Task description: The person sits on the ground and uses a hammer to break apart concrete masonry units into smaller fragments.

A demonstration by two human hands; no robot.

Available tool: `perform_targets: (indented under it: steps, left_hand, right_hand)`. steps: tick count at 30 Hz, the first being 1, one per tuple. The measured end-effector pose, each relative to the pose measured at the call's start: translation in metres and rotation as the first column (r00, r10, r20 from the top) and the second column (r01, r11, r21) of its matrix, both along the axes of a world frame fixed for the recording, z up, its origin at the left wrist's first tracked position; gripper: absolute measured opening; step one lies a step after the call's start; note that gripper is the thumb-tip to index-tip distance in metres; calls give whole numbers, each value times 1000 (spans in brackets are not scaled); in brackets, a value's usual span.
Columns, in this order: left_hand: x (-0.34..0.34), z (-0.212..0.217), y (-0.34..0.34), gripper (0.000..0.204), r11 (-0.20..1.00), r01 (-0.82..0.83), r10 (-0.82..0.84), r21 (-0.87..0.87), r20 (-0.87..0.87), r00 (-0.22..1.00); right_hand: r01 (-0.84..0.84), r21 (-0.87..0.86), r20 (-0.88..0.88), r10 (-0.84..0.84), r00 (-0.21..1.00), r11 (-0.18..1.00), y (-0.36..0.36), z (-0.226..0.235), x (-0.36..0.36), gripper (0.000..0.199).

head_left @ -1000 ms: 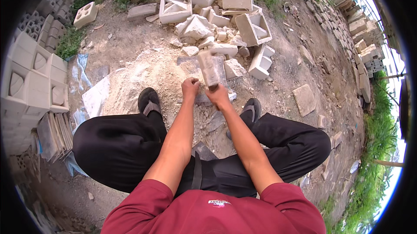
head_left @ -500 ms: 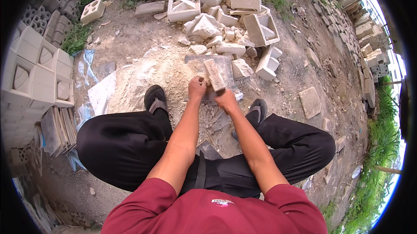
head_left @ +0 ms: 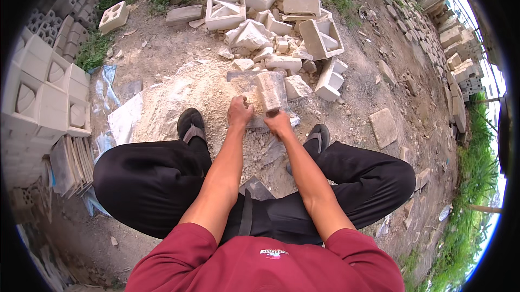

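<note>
My right hand (head_left: 278,123) is closed at the near end of a pale, dust-coated mallet (head_left: 269,89). Its blocky head lies over a flat dark slab (head_left: 240,78) on the ground, and most of the handle is hidden by my fist. Just left of the mallet, my left hand (head_left: 239,112) is low at the slab's left edge with its fingers curled in. Whatever those fingers hold, if anything, is too small to make out. Pale crumbs and powder cover part of the slab, and a broad heap of cream-coloured powder (head_left: 181,97) spreads to its left.
Beyond the slab rises a pile of broken pale blocks (head_left: 252,34). Moulded blocks (head_left: 51,94) are stacked at the left, above thin boards (head_left: 76,162). A flat stone (head_left: 383,128) lies to the right. My sandalled feet (head_left: 191,124) flank the work spot.
The mallet's head has come to lie straighter and lower over the slab. My left hand has drawn slightly left, away from it, its fingers a little looser. The whole view has shifted slightly.
</note>
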State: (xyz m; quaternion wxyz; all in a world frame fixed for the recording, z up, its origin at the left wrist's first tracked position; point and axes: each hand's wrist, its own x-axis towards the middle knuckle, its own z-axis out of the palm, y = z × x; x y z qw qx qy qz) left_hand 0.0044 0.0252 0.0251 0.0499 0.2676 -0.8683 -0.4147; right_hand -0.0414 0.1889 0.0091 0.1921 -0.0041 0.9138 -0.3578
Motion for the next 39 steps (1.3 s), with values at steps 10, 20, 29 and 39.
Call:
perform_targets:
  steps: [10,20,29,39]
  left_hand:
    - [2,-16,-27,34,944,-329,320,-2,-234,918]
    - [4,-20,-44,29,895,-430,444,121,-352,824]
    - [-6,-5,-36,33,829,-437,535,349,-269,801]
    - [-10,-4,-38,35,778,-447,600,442,-310,738]
  right_hand:
    - [22,-250,61,-7,998,968,-36,37,21,42]
    - [114,-375,237,-24,971,920,-55,75,7,23]
    - [-42,24,261,34,965,999,-27,22,-14,44]
    - [-172,4,-134,171,976,985,-60,3,20,30]
